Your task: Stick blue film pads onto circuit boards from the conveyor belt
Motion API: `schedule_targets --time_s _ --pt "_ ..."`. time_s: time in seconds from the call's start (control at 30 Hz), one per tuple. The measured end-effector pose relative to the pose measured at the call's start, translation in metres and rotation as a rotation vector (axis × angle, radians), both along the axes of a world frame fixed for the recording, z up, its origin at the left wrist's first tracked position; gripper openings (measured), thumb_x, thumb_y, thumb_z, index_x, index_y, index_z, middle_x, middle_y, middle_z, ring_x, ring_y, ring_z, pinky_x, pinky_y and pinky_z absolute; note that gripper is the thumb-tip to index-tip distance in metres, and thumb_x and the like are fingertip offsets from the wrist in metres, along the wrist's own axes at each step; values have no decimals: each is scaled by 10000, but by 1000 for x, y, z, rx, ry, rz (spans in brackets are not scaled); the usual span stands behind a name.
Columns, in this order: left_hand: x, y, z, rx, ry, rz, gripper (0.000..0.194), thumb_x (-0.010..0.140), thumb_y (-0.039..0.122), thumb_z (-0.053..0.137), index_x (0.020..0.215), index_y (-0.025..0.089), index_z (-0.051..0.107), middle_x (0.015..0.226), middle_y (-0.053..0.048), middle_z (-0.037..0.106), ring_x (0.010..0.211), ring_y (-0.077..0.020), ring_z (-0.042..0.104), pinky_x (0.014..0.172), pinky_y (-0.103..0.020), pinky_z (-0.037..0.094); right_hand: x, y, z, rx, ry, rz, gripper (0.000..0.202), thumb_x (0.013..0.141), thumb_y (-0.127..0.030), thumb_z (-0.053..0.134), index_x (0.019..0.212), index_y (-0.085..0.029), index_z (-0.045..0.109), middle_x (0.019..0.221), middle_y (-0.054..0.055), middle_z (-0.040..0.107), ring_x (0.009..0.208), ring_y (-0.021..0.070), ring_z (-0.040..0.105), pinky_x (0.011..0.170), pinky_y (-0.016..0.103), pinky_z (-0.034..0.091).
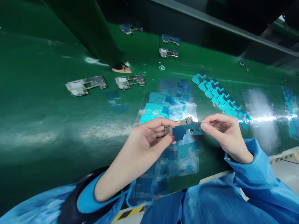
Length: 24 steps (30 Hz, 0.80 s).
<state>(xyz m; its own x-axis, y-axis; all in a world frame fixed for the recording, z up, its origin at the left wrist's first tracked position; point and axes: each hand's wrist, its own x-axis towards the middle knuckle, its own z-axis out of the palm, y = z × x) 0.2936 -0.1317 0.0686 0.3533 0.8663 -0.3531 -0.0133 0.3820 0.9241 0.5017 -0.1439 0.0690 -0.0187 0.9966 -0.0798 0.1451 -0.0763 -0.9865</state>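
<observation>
My left hand (155,132) grips a small circuit board (187,120) between thumb and fingers, above the green work surface. Over the near side of that board lies a dark blue film piece (179,132), cut to a notched outline. The film's right end is pinched between the thumb and forefinger of my right hand (221,130). Whether the film touches the board along its whole length, I cannot tell. Directly below both hands are clear sheets (192,161) bearing several blue film cutouts (154,109); my hands hide part of them.
Circuit boards lie on the green tabletop (35,118), one (86,85) at left and another (130,81) beside it. More boards (168,53) sit farther back. A strip of bright blue cutouts (219,98) runs diagonally at right. A dark green post (86,31) rises at upper left.
</observation>
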Motion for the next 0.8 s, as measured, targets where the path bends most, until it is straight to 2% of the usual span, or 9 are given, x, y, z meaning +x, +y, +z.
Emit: schedule_targets --time_s 0.13,0.23,0.33,0.43,0.53,0.67,0.8 --pt "-1 0 0 30 14 2 263 760 147 637 1017 202 631 737 22 759 674 -121 713 614 -141 560 -2 0 3 14 -28 1 104 724 -121 759 761 -213 730 703 -31 727 604 84 668 578 167 573" --pt "-1 1 0 -15 6 5 264 765 152 649 1026 190 638 682 28 750 657 -131 719 672 -173 585 -2 0 3 30 -64 -23 75 729 -160 766 761 -214 725 707 -22 723 614 99 669 584 193 581" --pt "-2 0 -3 -69 -17 11 272 790 190 657 1062 185 671 853 -7 781 729 -148 733 736 -216 603 -1 0 2 52 -80 -24 84 738 -153 757 771 -222 723 745 -17 730 679 105 680 670 207 586" --pt "-3 -1 -6 -101 -122 27 316 823 209 631 1136 221 675 1025 -16 767 892 -176 729 766 -231 607 -1 0 1 62 -86 -21 118 739 -126 751 785 -231 723 792 -15 736 732 101 682 733 204 575" --pt "-4 -2 -9 -142 -226 10 318 822 181 627 1125 249 694 1055 -3 760 984 -184 708 793 -222 598 -1 1 0 52 -87 -19 121 744 -119 745 786 -231 721 804 -12 736 742 104 684 738 208 576" --pt "-5 -2 -10 -149 -204 11 378 746 104 695 1099 237 708 1008 6 772 927 -175 726 780 -175 585 -2 1 0 41 -95 -20 117 746 -113 740 773 -224 718 762 -25 728 693 91 681 697 188 580" --pt "-4 -5 -8 -127 -160 -8 416 717 81 691 1094 255 703 873 40 786 817 -168 748 742 -165 590 -4 1 1 34 -117 -31 86 742 -152 756 773 -222 718 734 -26 728 665 107 690 653 204 595"
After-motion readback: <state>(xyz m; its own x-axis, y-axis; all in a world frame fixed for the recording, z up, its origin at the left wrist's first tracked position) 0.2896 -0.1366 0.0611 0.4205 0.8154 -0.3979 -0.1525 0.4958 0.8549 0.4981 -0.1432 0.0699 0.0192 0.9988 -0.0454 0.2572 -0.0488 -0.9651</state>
